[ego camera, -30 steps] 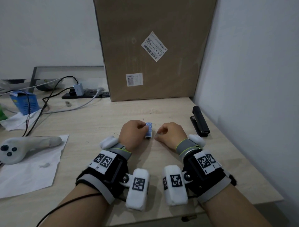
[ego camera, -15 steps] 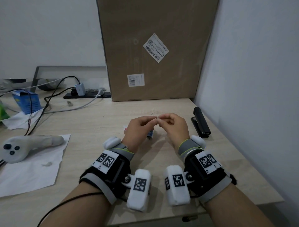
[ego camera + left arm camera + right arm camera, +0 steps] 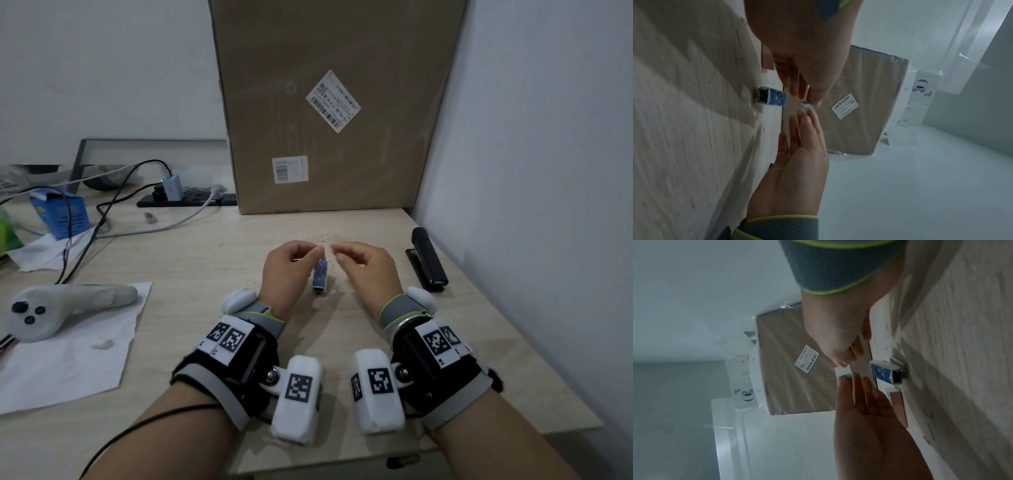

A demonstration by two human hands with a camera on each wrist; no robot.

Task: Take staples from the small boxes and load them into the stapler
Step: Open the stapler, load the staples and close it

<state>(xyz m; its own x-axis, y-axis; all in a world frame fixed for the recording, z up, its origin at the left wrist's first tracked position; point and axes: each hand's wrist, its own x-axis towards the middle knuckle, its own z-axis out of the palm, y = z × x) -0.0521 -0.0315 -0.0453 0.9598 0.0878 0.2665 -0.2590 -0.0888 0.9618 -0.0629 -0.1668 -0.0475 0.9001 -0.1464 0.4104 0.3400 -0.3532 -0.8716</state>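
A small blue dotted staple box [image 3: 321, 275] lies on the wooden desk [image 3: 205, 260] between my hands, its near end open [image 3: 762, 97]. Just above it, my left hand [image 3: 317, 249] and right hand [image 3: 337, 248] meet fingertip to fingertip. Each pinches one end of a short silver staple strip [image 3: 806, 105] [image 3: 843, 371]. The black stapler [image 3: 428, 262] lies closed near the right wall, a hand's width from my right hand. A pinkish small box [image 3: 898, 405] sits on the desk beyond my left hand, hidden in the head view.
A tall cardboard box [image 3: 329, 102] stands at the back and a wall [image 3: 531, 171] runs along the right. On the left are a white controller [image 3: 51, 311] on paper, cables, a power strip [image 3: 186, 200] and a blue carton [image 3: 60, 212]. Loose staples [image 3: 929, 415] dot the desk.
Both hands have risen from the blue box, which now lies alone on the desk. They have come together holding the staple strip above it.
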